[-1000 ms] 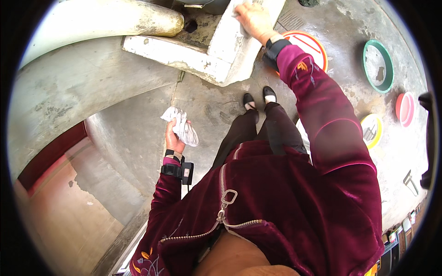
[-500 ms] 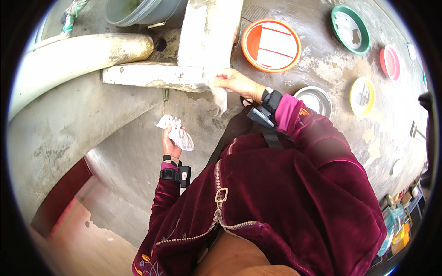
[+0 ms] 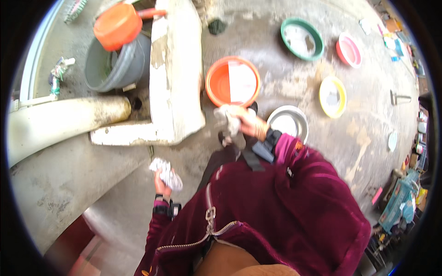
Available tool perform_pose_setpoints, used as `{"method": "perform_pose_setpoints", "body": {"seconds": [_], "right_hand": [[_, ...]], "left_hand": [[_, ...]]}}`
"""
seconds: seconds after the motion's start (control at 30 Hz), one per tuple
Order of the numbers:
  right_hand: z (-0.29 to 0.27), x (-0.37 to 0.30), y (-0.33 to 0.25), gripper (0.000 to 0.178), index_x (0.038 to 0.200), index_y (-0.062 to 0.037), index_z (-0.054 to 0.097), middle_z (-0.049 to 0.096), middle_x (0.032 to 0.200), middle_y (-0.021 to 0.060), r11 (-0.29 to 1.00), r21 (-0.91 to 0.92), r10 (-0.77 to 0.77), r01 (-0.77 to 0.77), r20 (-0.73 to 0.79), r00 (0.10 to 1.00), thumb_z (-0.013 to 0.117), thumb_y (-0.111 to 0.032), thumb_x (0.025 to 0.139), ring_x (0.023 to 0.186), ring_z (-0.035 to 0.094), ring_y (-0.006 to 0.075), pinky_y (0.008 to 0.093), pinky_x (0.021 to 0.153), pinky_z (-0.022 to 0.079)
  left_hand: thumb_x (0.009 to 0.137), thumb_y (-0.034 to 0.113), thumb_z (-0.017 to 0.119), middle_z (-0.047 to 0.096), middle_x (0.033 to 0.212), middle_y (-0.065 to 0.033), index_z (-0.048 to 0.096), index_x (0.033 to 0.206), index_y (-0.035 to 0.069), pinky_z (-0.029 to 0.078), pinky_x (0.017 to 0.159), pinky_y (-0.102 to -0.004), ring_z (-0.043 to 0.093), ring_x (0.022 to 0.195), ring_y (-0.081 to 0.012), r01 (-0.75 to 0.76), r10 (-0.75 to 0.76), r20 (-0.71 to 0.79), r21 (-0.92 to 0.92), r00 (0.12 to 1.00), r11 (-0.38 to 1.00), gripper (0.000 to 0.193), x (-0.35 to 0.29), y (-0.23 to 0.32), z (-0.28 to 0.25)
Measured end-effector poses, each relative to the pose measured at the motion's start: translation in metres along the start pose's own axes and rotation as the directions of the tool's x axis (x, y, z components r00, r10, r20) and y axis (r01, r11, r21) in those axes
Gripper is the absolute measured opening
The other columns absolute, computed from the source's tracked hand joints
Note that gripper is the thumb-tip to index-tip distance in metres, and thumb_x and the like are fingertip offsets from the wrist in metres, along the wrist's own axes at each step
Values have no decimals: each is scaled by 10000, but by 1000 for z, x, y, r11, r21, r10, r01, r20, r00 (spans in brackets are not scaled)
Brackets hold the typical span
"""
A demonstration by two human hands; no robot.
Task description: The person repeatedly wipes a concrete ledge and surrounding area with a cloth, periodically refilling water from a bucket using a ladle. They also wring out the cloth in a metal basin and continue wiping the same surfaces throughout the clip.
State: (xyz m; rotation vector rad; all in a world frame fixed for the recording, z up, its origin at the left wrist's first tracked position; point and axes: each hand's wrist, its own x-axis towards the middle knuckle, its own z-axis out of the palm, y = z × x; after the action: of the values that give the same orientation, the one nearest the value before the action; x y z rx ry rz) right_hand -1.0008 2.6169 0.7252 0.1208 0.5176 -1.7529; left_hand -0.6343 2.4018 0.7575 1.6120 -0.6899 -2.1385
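Observation:
My left hand [image 3: 162, 185] is closed round a bunched white cloth [image 3: 171, 178], low on the left over the concrete floor. In my right hand [image 3: 247, 121] is a limp greyish-white cloth [image 3: 231, 123], pinched at the fingers and hanging down. That hand is just in front of an orange basin [image 3: 211, 87] and left of a metal basin [image 3: 301, 120]. The two hands are well apart. Whether either cloth is a particular garment cannot be made out.
A worn white ledge [image 3: 182, 69] encloses a grey bucket [image 3: 99, 76] with an orange dipper [image 3: 117, 27] on top. A thick white pipe [image 3: 69, 115] runs at left. Green [image 3: 286, 41], pink [image 3: 340, 50] and yellow [image 3: 323, 94] basins stand on the floor at right.
My right hand has come away from the ledge's corner to beside the orange basin, its cloth still held. The view has shifted, bringing the orange dipper into sight. My left hand keeps its cloth.

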Motion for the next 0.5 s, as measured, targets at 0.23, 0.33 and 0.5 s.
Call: {"method": "perform_pose_setpoints", "body": {"seconds": [0.23,0.33,0.5], "right_hand": [[-13,6,-87,326,1190,-40,522,607,1104,65,993,-71,85,-90,-70,994,550,-204,909,1011,583,185,365,893,465],[-33,16,-139,370,1213,-42,513,602,1127,64,992,-43,119,-122,-62,991,563,-233,901,1027,579,198,382,905,465],[-72,59,-244,417,1264,-30,459,559,1213,105,982,-133,133,-137,-40,990,511,-276,930,1106,543,250,440,958,434]], "left_hand": [[834,281,570,653,874,-61,593,986,74,515,737,-369,623,761,-232,48,-48,8,-12,999,999,258,3,-9,50],[821,297,581,648,854,-65,599,965,79,514,725,-371,620,750,-236,41,-43,-39,-63,998,997,261,10,-31,79],[805,314,580,639,828,-72,601,917,90,509,720,-379,611,746,-244,-17,-22,-183,-208,983,978,251,3,-79,150]]}}
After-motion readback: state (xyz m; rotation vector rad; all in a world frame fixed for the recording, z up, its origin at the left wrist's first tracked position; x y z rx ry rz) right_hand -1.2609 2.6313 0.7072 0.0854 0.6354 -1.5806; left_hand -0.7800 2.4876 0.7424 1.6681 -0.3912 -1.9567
